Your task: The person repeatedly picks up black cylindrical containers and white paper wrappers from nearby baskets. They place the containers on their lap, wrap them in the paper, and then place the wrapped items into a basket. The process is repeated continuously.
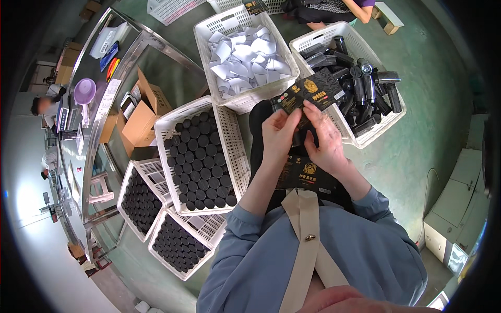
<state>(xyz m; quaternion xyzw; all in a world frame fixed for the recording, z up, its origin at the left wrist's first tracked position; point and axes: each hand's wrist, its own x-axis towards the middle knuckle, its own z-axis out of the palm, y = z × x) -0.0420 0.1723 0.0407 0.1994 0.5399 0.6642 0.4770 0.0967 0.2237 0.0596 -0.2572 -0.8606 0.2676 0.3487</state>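
Up in front of my lap, my left hand is closed, its thumb and fingers pinching the lower edge of a black label with gold print. Beside it, my right hand has its fingertips on the same label's edge, the fingers bent and partly raised. The label stretches up and to the right over the rim of a white basket. Under my hands something dark is partly hidden; I cannot tell what it is. More black labels with a gold emblem lie on my lap.
Glossy black canisters lie jumbled in the right white basket. Curled white pieces fill the far basket. At left, upright black canisters stand in baskets beside an open carton and a metal-framed table. Another person sits far right.
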